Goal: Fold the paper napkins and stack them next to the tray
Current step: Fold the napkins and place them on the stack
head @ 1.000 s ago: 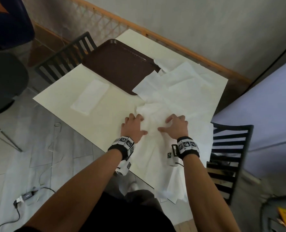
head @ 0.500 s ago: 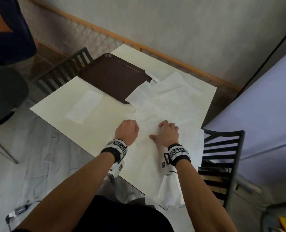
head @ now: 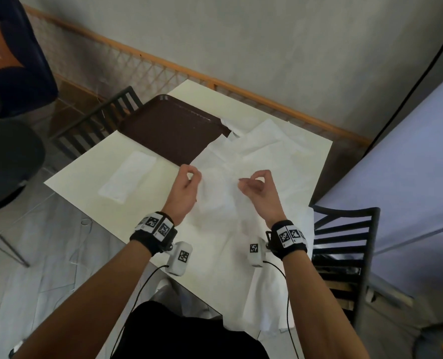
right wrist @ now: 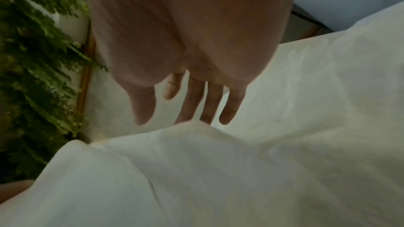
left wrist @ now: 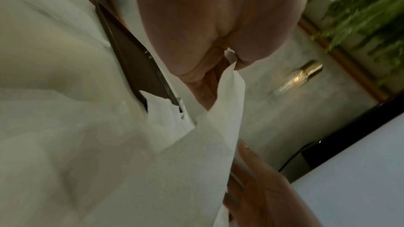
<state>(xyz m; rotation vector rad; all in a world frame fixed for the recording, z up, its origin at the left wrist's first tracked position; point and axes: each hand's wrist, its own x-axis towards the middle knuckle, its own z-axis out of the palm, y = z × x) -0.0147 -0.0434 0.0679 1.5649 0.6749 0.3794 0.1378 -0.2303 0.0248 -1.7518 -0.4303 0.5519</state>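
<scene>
Napkin [head: 223, 193] hangs lifted between both hands above the desk [head: 90, 164], over the loose pile on the right half. Left hand [head: 185, 185] pinches its left corner between thumb and finger; right hand [head: 260, 187] has its fingers loosely curled just beside the sheet's right part, and I cannot tell whether they hold it. The sheet's long axis seems to run near to far. Tray [head: 171, 128] and the folded napkin [head: 127, 177] lie far-left, nearer the left hand.
</scene>
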